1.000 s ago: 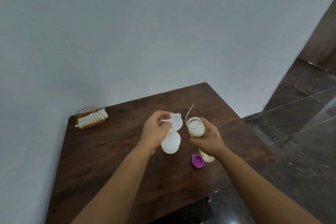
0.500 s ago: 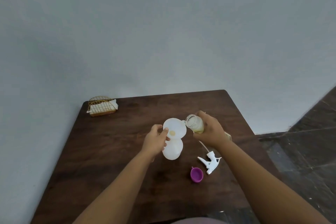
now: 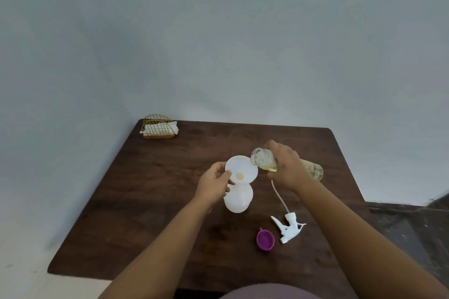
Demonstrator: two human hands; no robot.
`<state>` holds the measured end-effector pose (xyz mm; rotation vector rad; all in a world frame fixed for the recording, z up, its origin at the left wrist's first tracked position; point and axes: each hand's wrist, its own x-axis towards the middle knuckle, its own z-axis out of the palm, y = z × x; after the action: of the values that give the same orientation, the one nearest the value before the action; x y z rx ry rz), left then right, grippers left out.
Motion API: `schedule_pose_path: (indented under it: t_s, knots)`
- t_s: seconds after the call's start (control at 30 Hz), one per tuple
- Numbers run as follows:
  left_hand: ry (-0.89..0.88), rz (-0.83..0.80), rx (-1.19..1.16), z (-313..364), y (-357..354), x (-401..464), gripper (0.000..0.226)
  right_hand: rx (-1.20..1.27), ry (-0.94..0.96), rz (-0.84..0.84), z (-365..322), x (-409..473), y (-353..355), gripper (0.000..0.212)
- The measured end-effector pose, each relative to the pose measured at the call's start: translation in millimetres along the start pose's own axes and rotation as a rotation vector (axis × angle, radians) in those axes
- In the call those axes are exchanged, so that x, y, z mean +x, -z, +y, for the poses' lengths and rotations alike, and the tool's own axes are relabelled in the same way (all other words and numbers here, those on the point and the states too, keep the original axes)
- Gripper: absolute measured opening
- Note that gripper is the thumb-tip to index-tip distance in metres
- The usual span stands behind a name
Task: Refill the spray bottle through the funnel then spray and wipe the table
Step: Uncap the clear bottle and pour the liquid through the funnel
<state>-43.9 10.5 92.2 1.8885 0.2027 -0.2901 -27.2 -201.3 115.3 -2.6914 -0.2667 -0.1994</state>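
A white funnel (image 3: 240, 168) sits in the mouth of a white spray bottle (image 3: 238, 199) standing mid-table. My left hand (image 3: 215, 185) pinches the funnel's near rim. My right hand (image 3: 284, 168) grips a clear bottle of pale yellow liquid (image 3: 313, 170), tipped almost level with its open mouth over the funnel's right edge. A little yellow liquid shows at the funnel's hole. The white trigger sprayer head (image 3: 289, 226) with its dip tube lies on the table at the right. A purple cap (image 3: 265, 239) lies beside it.
The dark wooden table (image 3: 150, 201) stands against a pale wall. A gold wire holder with white napkins (image 3: 159, 127) sits at the far left corner. Dark tiled floor lies to the right.
The view has swung left and centred on the table. My right hand has tipped the clear bottle further down toward the funnel. My left hand stays on the funnel.
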Motion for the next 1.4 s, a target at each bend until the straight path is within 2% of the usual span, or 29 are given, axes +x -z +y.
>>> schedule_pose_path:
  t_s: [0.43,1.4]
  knots:
    - [-0.004,0.011,-0.018,-1.6,-3.9,3.6,0.024,-0.070,0.076,-0.052,-4.2,16.4,-0.4,0.046]
    - [-0.018,-0.021,-0.008,-1.0,0.6,10.0,0.023,-0.120,0.075,-0.045,-6.7,20.5,-11.1,0.045]
